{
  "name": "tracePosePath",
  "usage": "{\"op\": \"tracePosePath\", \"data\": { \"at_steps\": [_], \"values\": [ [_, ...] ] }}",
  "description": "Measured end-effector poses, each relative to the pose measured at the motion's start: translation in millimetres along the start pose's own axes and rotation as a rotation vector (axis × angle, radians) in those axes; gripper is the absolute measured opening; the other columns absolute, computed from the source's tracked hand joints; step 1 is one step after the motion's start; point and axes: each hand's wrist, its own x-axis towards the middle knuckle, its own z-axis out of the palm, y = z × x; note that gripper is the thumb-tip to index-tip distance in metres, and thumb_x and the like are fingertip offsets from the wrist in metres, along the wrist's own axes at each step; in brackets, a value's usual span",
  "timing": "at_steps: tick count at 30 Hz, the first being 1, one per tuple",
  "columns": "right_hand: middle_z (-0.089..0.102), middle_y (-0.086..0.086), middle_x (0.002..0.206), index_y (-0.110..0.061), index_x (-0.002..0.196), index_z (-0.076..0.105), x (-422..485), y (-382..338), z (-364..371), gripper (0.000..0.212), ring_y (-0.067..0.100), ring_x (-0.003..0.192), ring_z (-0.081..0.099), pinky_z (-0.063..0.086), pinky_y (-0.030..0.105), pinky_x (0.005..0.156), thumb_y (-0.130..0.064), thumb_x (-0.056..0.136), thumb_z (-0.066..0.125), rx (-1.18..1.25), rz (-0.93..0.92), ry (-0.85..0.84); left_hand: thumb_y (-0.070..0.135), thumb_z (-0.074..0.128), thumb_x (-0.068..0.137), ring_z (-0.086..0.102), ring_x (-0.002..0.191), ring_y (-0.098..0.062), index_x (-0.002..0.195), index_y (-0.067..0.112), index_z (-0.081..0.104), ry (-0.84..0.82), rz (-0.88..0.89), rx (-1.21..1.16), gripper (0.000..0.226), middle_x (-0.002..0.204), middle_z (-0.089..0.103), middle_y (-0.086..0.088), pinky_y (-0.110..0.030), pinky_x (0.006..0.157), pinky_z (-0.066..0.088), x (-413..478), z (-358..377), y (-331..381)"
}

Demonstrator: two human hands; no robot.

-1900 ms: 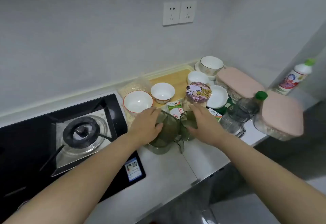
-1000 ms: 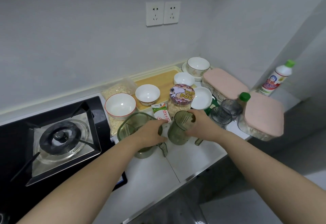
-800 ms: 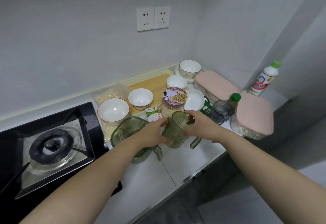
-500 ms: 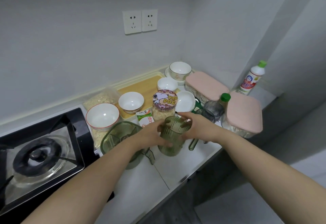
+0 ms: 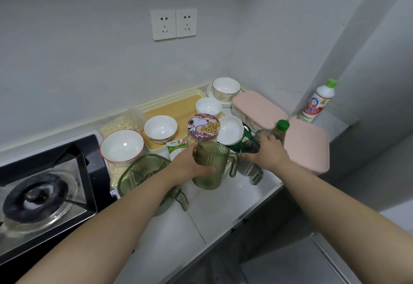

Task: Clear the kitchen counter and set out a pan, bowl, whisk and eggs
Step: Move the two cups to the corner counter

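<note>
My left hand (image 5: pixel 190 166) is wrapped around a small green ribbed cup with a handle (image 5: pixel 212 167), which stands on the white counter (image 5: pixel 223 205). My right hand (image 5: pixel 269 154) is closed over a dark grey see-through cup (image 5: pixel 251 147) just right of it. A large green pitcher (image 5: pixel 140 174) sits under my left forearm. Nearby are white bowls: a red-rimmed one (image 5: pixel 121 147), a smaller one (image 5: pixel 160 128), and others further back (image 5: pixel 225 88). No pan, whisk or eggs are visible.
A gas stove (image 5: pixel 40 194) fills the left. A wooden tray (image 5: pixel 176 107), a bag of oats (image 5: pixel 120 122), a Snoopy-lidded jar (image 5: pixel 203 125), milk cartons (image 5: pixel 176 147), two pink-lidded boxes (image 5: pixel 259 107) (image 5: pixel 306 147), a green-capped bottle (image 5: pixel 282 127) and a white bottle (image 5: pixel 318 102) crowd the counter.
My left hand left the large pitcher and took the small green cup. My right hand let go of that cup and moved right onto the grey cup. The view shifted right.
</note>
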Motion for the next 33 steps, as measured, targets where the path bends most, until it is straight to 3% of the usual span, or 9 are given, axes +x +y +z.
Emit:
{"op": "tracePosePath", "data": {
  "at_steps": [4,10,18,22,26,30,33],
  "values": [
    [0.033,0.014,0.141,-0.013,0.141,0.03,4.8,-3.1,3.6,0.095,0.034,0.127,0.041,0.039,0.043,0.101,-0.067,0.072,0.065,-0.006,0.064,-0.069,0.034,0.084,0.068,0.051,0.108,-0.009,0.137,0.025,0.035,0.065,-0.001,-0.078,0.086,0.115,0.053,0.012,-0.022,0.086,0.042,-3.0,-0.4,1.5],
    [0.031,0.013,0.139,-0.006,0.144,0.025,6.9,-8.0,8.8,0.099,0.031,0.128,0.04,0.038,0.041,0.101,-0.066,0.075,0.062,-0.054,0.116,-0.062,0.027,0.084,0.068,0.053,0.118,-0.014,0.14,0.022,0.032,0.067,-0.019,-0.138,0.089,0.124,0.055,0.008,-0.023,0.089,0.043,-6.9,-2.0,-0.1],
    [0.032,0.012,0.134,-0.005,0.142,0.029,7.2,-10.0,12.4,0.098,0.031,0.124,0.044,0.046,0.042,0.098,-0.063,0.072,0.066,0.025,0.147,-0.071,0.024,0.081,0.073,0.052,0.104,-0.007,0.143,0.018,0.025,0.101,-0.047,-0.127,0.09,0.115,0.05,0.01,-0.017,0.081,0.039,-13.0,1.5,4.5],
    [0.031,0.012,0.136,-0.007,0.137,0.035,3.6,-11.2,7.1,0.097,0.031,0.122,0.044,0.046,0.043,0.096,-0.066,0.066,0.068,0.05,0.106,-0.06,0.022,0.081,0.074,0.052,0.104,-0.008,0.144,0.022,0.024,0.141,-0.03,-0.148,0.091,0.113,0.05,0.012,-0.017,0.084,0.038,-14.6,3.1,6.3],
    [0.03,0.013,0.139,-0.008,0.137,0.034,1.7,-13.4,-8.1,0.094,0.03,0.126,0.04,0.042,0.038,0.096,-0.06,0.067,0.07,0.055,0.058,-0.046,0.028,0.083,0.07,0.052,0.113,-0.012,0.144,0.025,0.025,0.164,-0.026,-0.159,0.094,0.126,0.052,0.008,-0.023,0.093,0.04,-16.0,4.0,5.6],
    [0.037,0.014,0.13,-0.007,0.131,0.039,-1.3,-18.2,-22.9,0.087,0.029,0.121,0.044,0.044,0.034,0.092,-0.053,0.066,0.073,0.06,-0.02,-0.049,0.023,0.083,0.071,0.051,0.112,-0.01,0.14,0.023,0.031,0.225,-0.018,-0.19,0.086,0.123,0.052,0.009,-0.015,0.083,0.04,-22.2,7.5,7.7],
    [0.047,0.011,0.12,-0.007,0.121,0.046,-7.6,-26.5,-31.9,0.078,0.027,0.109,0.052,0.048,0.033,0.082,-0.05,0.061,0.071,0.076,-0.083,-0.068,0.02,0.084,0.069,0.052,0.113,-0.01,0.14,0.021,0.032,0.293,-0.025,-0.235,0.088,0.121,0.053,0.008,-0.019,0.089,0.039,-27.5,9.3,7.3]
  ]
}}
